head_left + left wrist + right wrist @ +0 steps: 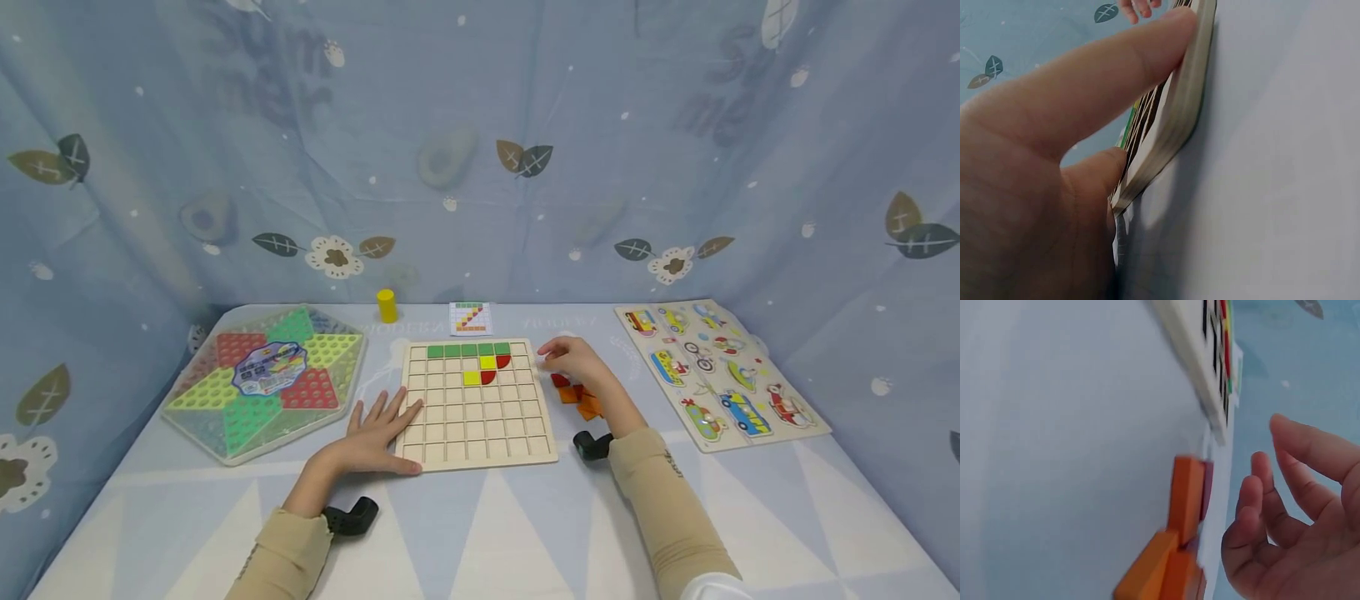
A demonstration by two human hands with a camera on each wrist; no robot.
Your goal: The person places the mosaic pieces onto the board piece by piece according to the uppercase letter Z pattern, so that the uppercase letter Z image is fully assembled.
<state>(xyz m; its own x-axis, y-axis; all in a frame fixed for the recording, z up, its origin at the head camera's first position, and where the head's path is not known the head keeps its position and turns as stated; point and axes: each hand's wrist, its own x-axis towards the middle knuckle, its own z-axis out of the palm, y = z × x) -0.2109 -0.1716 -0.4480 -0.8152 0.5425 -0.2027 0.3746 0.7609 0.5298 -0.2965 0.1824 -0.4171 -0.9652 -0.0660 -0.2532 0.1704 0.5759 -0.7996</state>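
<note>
A wooden grid board lies in the middle of the table. Along its top row run several green squares, and below them sit yellow squares and red quarter-round pieces. My left hand rests spread at the board's left edge, thumb at the near corner; the left wrist view shows the thumb against the rim. Just right of the board hovers my right hand, fingers loosely bent and holding nothing. Close below it lies a small pile of orange pieces and red pieces.
A small pattern card lies behind the board, with a yellow cylinder to its left. On the left is a hexagonal peg game board. A wooden vehicle puzzle lies at the right. Behind the table hangs a blue curtain.
</note>
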